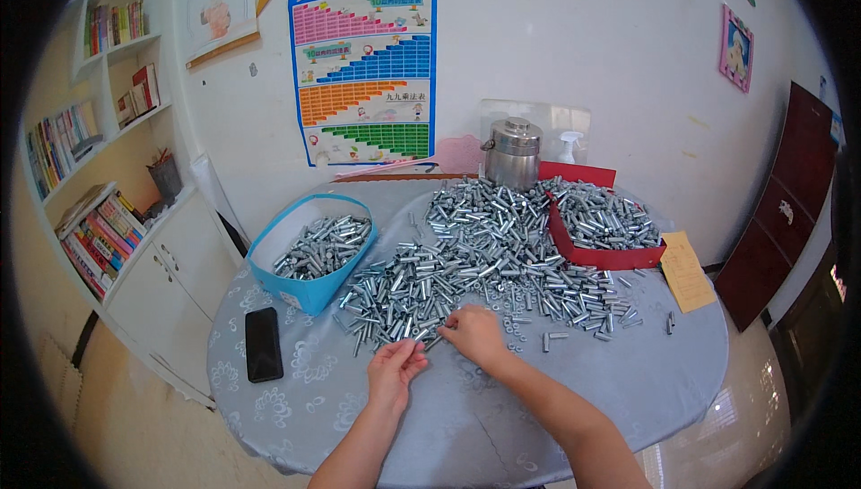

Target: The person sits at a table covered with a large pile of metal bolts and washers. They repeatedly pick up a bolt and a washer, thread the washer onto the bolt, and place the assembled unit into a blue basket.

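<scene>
A wide heap of silver metal bolts and sleeves (466, 247) covers the middle of the table. At its near edge, my left hand (393, 374) has thumb and fingers pinched together; whatever sits between the tips is too small to make out. Close by on the right, my right hand (475, 335) is curled with fingertips down at the pieces, and its grip is mostly hidden. The two hands nearly meet at their fingertips. Small nuts or washers (513, 320) lie scattered just right of my right hand.
A blue-rimmed box (309, 290) of metal pieces stands left, a red box (619, 259) of them right. Around the table are a black phone (264, 346), a yellow paper (687, 272), a steel canister (514, 155) and a few loose bolts (670, 322).
</scene>
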A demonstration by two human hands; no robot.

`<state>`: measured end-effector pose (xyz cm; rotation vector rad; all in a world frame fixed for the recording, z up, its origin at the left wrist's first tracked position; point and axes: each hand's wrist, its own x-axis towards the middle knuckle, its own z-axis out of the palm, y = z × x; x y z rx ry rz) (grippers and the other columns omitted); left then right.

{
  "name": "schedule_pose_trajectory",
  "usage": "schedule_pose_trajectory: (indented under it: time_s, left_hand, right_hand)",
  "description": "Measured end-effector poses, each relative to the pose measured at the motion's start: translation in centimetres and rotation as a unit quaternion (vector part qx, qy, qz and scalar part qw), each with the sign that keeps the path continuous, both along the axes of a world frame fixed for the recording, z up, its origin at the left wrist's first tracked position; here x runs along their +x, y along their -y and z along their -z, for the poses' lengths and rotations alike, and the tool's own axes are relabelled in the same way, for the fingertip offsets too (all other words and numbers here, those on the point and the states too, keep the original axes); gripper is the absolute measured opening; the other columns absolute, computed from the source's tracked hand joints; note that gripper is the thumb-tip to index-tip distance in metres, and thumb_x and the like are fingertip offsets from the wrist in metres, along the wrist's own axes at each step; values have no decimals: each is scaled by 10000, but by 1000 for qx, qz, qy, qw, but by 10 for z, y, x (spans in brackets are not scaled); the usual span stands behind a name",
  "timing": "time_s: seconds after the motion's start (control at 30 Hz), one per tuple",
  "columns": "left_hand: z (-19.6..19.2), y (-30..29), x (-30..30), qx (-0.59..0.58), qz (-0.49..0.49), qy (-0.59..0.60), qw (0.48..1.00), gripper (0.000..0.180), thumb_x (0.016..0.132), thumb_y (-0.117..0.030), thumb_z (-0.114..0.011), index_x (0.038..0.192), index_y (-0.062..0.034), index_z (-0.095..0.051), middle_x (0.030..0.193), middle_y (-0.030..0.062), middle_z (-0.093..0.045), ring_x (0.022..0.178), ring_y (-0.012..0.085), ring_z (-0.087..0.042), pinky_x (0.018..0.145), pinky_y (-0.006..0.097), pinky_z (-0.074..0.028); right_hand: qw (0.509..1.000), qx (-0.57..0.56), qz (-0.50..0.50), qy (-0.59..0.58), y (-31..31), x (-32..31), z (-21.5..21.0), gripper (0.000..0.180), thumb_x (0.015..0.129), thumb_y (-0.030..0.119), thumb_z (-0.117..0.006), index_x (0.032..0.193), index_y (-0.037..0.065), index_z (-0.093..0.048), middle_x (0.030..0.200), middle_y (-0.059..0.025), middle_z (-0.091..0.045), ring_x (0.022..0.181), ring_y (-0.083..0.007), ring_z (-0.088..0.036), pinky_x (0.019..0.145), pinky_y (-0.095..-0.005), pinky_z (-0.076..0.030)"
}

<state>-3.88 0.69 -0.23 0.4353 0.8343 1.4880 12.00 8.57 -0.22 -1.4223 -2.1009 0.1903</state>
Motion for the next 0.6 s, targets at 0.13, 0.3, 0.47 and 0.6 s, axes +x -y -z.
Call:
schedule_pose_trajectory:
  time_s: [0.13, 0.3, 0.47, 0.6]
  left_hand:
    - [-1, 1, 1, -1, 3, 3, 1000, 136, 792, -75, -590, 894, 3, -546, 831, 128, -612, 659, 150, -588, 603, 275, -519]
    - [-1, 0, 0, -4, 9, -6, 1000, 132, 794, -73, -587, 896, 4, -553, 828, 130, -614, 654, 147, -585, 607, 275, -519]
    - [-2, 2, 2, -4, 35, -16, 999, 123, 797, -73, -576, 890, 7, -563, 834, 134, -616, 645, 146, -585, 607, 276, -520]
    - [2, 2, 8, -13, 66, -30, 997, 132, 796, -75, -575, 894, 13, -562, 836, 139, -616, 630, 152, -587, 606, 282, -522]
  right_hand:
    - [995, -68, 46, 49, -7, -11, -5, 204, 637, 312, -653, 678, 112, -652, 723, -97, -614, 732, -259, -587, 651, -379, -441]
    - [990, -107, 40, 87, -13, -11, -3, 182, 637, 289, -640, 687, 114, -653, 720, -96, -626, 715, -247, -602, 640, -364, -455]
    - [982, -133, -31, -129, 1, 10, 2, 157, 664, 224, -649, 703, 72, -637, 731, -106, -621, 680, -225, -598, 636, -344, -455]
    - [935, -175, -58, -303, 23, 30, -9, 134, 729, 151, -652, 796, 43, -611, 736, -55, -611, 655, -116, -561, 608, -241, -440]
